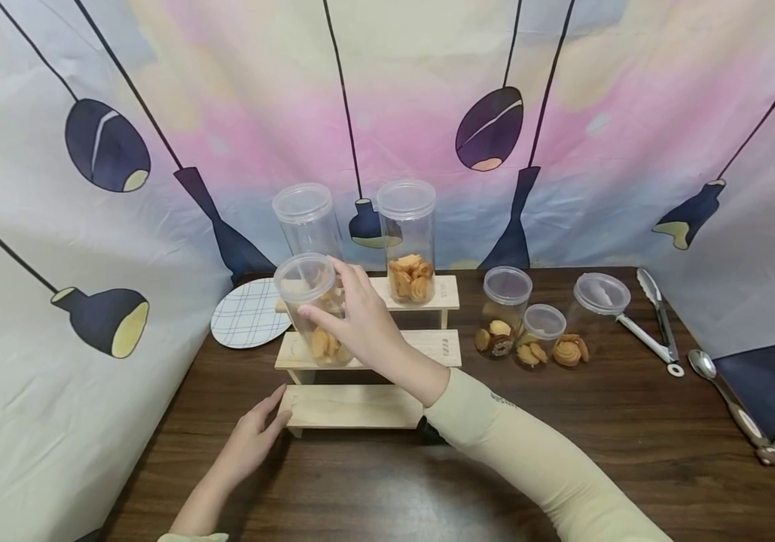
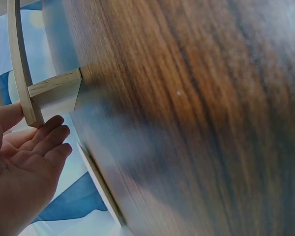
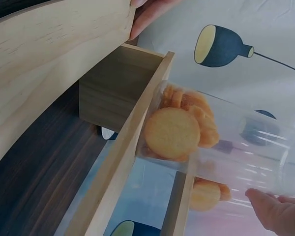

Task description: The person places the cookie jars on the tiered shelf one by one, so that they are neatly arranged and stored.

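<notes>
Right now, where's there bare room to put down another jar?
Bottom step, from your left hand to your right sleeve, is bare; so is the table before it, left of that sleeve. Crowded: right of the wooden stand, where three cookie jars cluster, and the top step, bearing two tall jars.

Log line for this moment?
right hand: holds cookie jar at middle tier | left hand: grips bottom tier's left end | top tier: two jars
</notes>
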Available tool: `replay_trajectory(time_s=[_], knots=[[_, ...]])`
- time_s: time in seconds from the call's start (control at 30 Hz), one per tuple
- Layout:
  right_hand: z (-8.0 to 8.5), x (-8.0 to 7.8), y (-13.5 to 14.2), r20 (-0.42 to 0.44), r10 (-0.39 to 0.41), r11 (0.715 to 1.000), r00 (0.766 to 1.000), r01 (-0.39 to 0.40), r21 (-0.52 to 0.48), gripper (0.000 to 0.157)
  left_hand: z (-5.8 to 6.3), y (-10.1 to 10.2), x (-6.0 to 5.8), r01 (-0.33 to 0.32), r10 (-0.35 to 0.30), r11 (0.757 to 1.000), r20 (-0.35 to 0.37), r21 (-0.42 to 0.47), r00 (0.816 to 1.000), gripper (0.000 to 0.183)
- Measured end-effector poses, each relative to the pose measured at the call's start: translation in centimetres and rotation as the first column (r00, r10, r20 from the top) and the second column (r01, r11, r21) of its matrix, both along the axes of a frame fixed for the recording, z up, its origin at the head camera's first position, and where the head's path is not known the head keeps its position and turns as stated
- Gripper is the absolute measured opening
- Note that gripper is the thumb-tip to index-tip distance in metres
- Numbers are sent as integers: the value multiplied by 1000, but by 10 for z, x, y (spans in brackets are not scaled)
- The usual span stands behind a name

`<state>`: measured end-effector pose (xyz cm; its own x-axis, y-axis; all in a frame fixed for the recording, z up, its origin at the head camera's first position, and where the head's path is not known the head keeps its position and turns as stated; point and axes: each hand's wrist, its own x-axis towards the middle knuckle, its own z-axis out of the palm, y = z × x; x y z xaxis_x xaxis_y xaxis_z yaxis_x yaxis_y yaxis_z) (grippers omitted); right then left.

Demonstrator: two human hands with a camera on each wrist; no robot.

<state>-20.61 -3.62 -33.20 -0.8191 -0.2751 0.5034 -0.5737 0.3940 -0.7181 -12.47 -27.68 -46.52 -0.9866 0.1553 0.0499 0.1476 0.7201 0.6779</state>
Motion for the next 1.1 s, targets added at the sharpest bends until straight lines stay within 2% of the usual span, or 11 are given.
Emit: replay_trajectory(time_s=[0.3, 0.53, 0.67, 0.83, 1.1], knots=[[4, 2, 4, -1, -2, 994, 1000, 2, 111, 86, 3, -2, 1, -5, 5, 1000, 17, -16, 1000, 54], [0, 8, 17, -52, 10, 996, 999, -5, 89, 86, 1, -1, -2, -2, 2, 1000, 35, -15, 999, 56], [0, 20, 26, -120, 8, 999, 993, -4, 33, 83, 1, 1, -2, -1, 2, 1000, 36, -17, 999, 56], [5, 42, 40, -216, 24, 999, 976, -33, -38, 81, 0, 1, -2, 3, -2, 1000, 34, -18, 999, 55], [10, 75, 72, -374, 27, 986, 927, -87, -145, 64, 0, 0, -2, 1, 0, 1000, 20, -21, 1000, 54]])
